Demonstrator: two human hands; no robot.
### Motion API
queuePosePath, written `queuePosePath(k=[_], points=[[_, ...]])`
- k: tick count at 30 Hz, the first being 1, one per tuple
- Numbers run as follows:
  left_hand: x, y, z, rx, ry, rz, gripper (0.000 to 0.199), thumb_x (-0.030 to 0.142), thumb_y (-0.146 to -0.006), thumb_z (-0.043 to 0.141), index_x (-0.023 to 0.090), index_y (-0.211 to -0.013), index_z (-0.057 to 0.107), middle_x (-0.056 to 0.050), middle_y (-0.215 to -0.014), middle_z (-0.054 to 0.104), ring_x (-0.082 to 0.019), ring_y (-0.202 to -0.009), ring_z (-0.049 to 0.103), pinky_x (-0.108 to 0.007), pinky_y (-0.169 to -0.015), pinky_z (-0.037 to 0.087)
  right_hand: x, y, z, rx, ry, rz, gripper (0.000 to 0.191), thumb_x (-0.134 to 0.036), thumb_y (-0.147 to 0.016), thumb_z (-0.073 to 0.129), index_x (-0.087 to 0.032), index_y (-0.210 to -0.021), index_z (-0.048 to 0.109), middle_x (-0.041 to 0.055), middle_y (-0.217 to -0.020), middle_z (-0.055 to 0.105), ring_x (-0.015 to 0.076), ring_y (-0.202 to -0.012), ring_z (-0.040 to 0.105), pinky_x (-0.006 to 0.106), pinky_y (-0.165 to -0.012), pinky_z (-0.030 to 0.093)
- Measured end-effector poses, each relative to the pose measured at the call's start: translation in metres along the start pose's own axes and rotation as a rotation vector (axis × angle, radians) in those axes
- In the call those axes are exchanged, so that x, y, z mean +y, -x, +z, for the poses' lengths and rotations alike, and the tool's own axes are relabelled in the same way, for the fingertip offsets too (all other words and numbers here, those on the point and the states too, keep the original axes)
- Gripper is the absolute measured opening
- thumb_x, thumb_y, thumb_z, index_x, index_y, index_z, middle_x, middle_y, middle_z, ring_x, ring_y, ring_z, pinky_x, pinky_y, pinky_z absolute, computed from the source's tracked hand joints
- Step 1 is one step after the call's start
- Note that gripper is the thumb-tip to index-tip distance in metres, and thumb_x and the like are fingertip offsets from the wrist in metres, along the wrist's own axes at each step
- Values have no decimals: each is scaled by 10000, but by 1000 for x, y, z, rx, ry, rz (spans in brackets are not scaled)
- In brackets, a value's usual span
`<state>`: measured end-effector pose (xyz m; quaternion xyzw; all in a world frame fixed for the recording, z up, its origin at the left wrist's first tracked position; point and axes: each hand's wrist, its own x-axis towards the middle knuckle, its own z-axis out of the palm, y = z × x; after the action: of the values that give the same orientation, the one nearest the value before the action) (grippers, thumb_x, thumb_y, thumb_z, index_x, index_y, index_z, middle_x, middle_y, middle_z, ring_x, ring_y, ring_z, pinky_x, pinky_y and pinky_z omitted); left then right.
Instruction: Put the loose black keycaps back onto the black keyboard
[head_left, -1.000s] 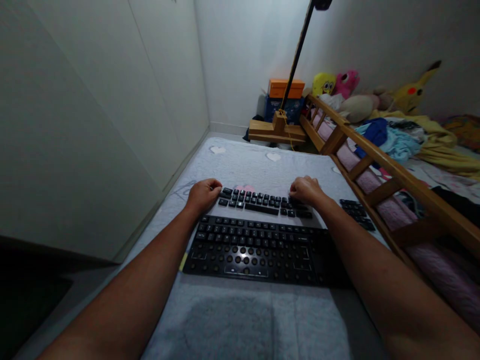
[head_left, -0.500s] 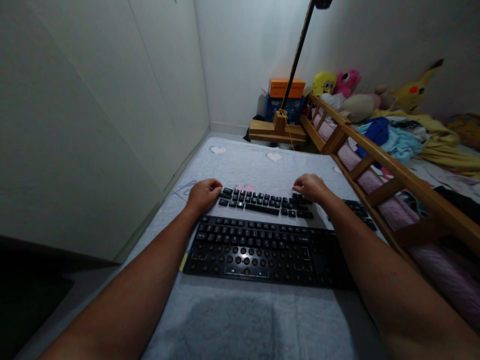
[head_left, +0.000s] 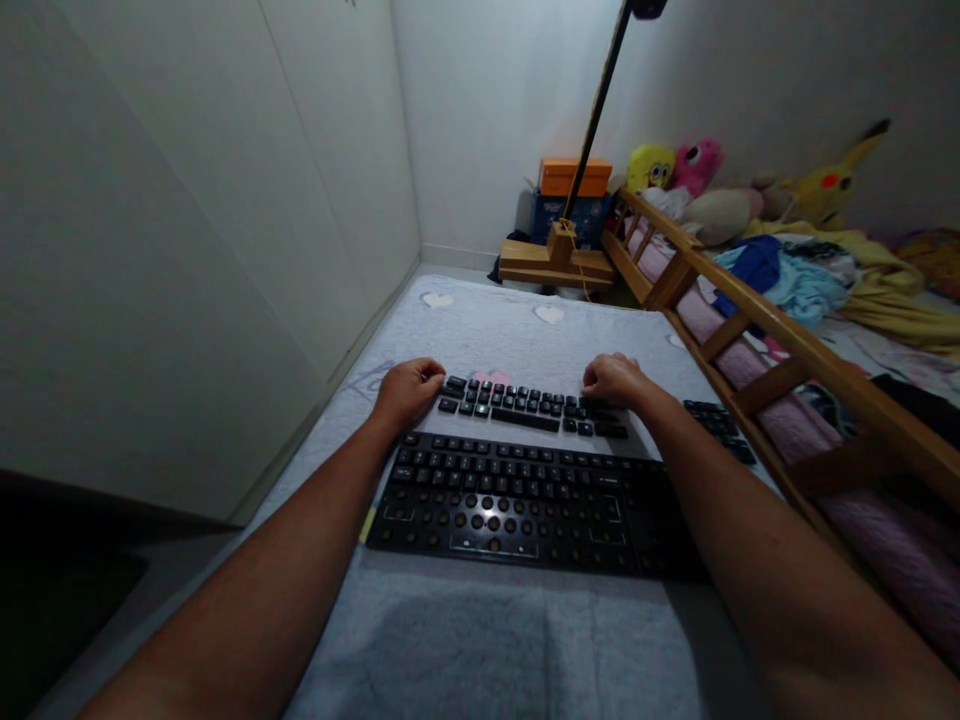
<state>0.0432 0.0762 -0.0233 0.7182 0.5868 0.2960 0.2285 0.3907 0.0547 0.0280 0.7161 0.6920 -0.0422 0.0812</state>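
Observation:
Loose black keycaps (head_left: 517, 400) lie in rows on the light quilted bedsheet, with a long spacebar (head_left: 525, 419) along their near side. At the left end of these rows rests my left hand (head_left: 410, 390), fingers curled together beside the outermost keycaps. My right hand (head_left: 613, 381) is bent over the right end, fingertips pinched down at the keycaps there; its fingers hide what they may hold. Nearer to me lies a black keyboard (head_left: 510, 510). Its upper rows carry keys, while the lower rows show bare round key posts. My right forearm covers its right end.
More loose keycaps (head_left: 720, 430) sit to the right, near the wooden bed rail (head_left: 750, 325). A wooden stand (head_left: 559, 262) with a black pole and an orange box (head_left: 575, 177) are at the far end. A pale cabinet (head_left: 300, 200) borders the left.
My right hand has shifted slightly left and down, its fingers curling in onto the right end of the loose keycap rows. My left hand stays in place.

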Motion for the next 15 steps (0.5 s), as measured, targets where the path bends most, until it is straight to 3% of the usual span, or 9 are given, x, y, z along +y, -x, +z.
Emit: queuePosePath(k=[6, 10, 15], points=[[1, 0, -1, 0, 2, 5, 245, 347, -788, 533, 199, -837, 723, -61, -851, 738, -214, -808, 659, -324, -756, 465, 2, 4, -4, 43, -64, -27, 56, -225, -730, 710, -226, -745, 764, 73, -889, 739, 252, -934, 626, 356, -811, 454], [3, 1, -1, -1, -1, 6, 245, 346, -786, 531, 198, -837, 719, -62, -852, 738, -211, -802, 659, -323, -754, 460, 9, 20, -16, 134, -139, -59, 103, -242, -782, 672, -195, -828, 750, 79, -994, 725, 220, -951, 630, 319, -836, 462], [3, 1, -2, -5, -7, 2, 242, 338, -779, 532, 196, -836, 719, -60, -843, 736, -211, -791, 662, -321, -742, 455, 18, 59, -37, 323, -492, -58, 149, -301, -779, 665, -176, -844, 710, 49, -843, 712, 178, -739, 620, 308, -705, 471]])
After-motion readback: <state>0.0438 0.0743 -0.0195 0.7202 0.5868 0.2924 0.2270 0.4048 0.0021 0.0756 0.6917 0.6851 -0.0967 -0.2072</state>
